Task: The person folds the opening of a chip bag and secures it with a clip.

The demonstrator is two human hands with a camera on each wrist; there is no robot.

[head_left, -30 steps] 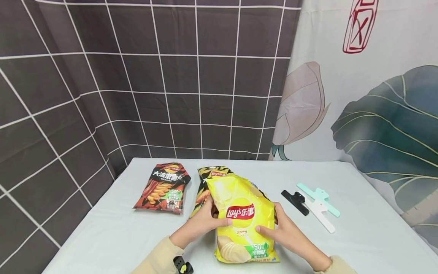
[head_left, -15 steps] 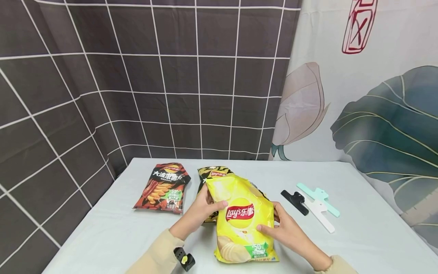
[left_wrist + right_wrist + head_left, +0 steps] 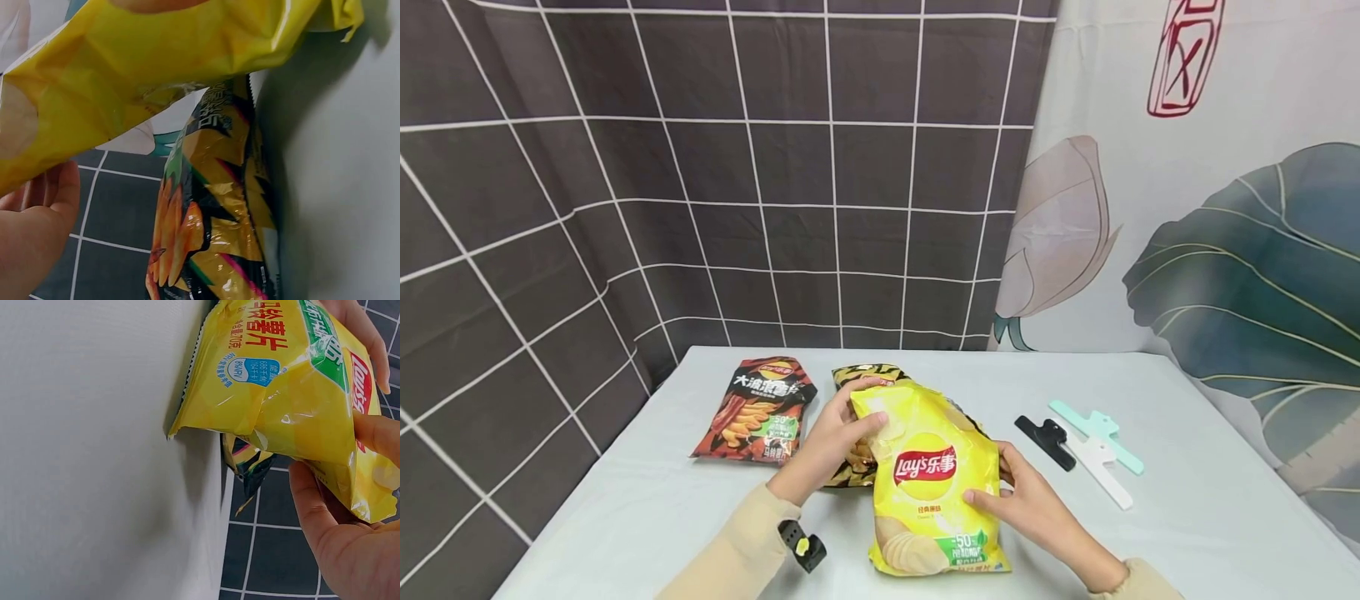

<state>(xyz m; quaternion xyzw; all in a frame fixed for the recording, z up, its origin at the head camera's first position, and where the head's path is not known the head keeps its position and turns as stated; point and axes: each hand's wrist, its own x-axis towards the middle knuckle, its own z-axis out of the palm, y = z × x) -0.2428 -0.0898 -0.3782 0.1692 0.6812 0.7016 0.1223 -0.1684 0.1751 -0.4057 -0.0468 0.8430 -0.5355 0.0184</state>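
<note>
A yellow Lay's chip bag [image 3: 934, 487] stands tilted at the front middle of the table, its printed face toward me. My left hand [image 3: 833, 429] grips its upper left corner, thumb on the front and fingers behind. At the lower right edge, my right hand [image 3: 1030, 500] holds the bag between the thumb in front and fingers at the back. The right wrist view shows those fingers [image 3: 309, 500] under the yellow bag's side. Behind it is a black-and-gold chip bag [image 3: 219, 212], partly covered by the yellow one and my left hand in the head view.
A red-and-black chip bag [image 3: 760, 412] lies at the table's back left. To the right are three bag clips: a black one [image 3: 1047, 442], a white one [image 3: 1101, 467] and a mint-green one [image 3: 1101, 433]. A dark grid-patterned cloth [image 3: 775, 208] hangs behind the table [image 3: 647, 517].
My left hand has slid up the yellow bag's left edge from mid-height to its upper corner, uncovering more of the black-and-gold bag's lower part. My right hand and the yellow bag have hardly moved.
</note>
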